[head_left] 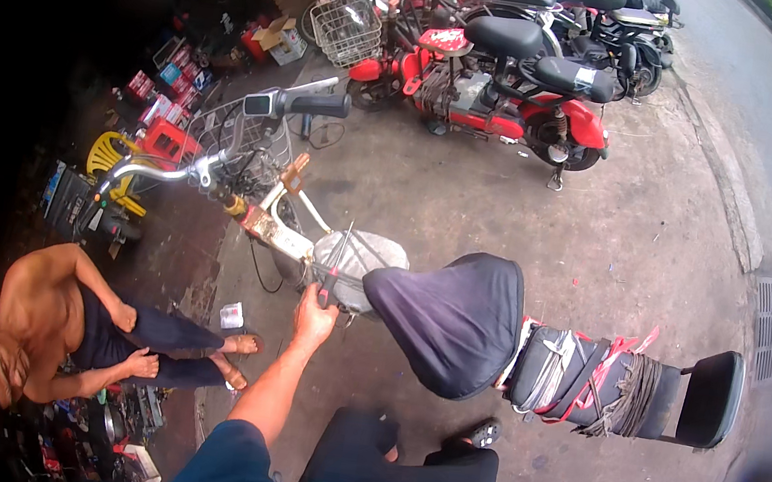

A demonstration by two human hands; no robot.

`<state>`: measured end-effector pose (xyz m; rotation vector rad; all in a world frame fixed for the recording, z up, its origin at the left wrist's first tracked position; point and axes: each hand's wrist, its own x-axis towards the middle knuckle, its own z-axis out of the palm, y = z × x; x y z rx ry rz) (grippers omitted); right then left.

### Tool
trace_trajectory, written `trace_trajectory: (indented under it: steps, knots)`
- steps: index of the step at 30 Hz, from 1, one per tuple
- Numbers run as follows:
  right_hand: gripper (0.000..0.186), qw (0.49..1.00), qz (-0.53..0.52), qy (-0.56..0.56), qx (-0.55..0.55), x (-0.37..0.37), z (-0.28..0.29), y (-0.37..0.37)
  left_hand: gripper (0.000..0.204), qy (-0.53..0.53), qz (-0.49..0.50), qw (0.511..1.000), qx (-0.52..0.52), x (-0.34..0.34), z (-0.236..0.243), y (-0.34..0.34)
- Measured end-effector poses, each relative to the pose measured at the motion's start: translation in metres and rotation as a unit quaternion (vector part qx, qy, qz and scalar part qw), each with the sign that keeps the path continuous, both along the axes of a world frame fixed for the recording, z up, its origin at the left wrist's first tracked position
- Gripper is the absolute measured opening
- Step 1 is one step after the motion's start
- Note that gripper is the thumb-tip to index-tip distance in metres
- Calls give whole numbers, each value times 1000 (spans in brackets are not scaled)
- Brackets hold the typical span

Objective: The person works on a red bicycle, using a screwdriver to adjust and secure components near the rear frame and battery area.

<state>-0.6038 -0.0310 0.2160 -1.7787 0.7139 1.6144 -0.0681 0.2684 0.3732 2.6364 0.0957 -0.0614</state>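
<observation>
My left hand [313,320] reaches out from a blue sleeve, its fingers closed round the red and black handle of a screwdriver [330,282]. The thin shaft points away from me over the grey, rounded footboard [372,257] of an electric bike; I cannot tell whether the tip touches it. The bike stands across in front of me, its bare silver handlebar [153,172] at left and the worn white frame [276,232] beside my hand. Right of my hand is the saddle with a dark cloth cover [453,323]. My right hand does not show.
A shirtless person [53,324] sits at the lower left. Strapped to the bike's back is a long rear seat [573,378] with a black backrest [710,399]. A red electric bike [501,110] and others are parked beyond. Boxes and a yellow chair [109,156] stand at left.
</observation>
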Motion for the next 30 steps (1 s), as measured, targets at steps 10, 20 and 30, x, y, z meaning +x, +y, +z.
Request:
trace_trajectory:
  steps: [10,20,30]
  knots:
    - [51,977,-150,-145,-48,165,-160,40,51,-167,-214,962,-5,116,-83,-40]
    - [48,948,-220,-213,-85,236,-282,76,42,-310,-467,825,70,136,-99,-32]
    - [45,929,-262,-240,-107,203,-398,142,27,-330,-394,854,78,117,-98,-38]
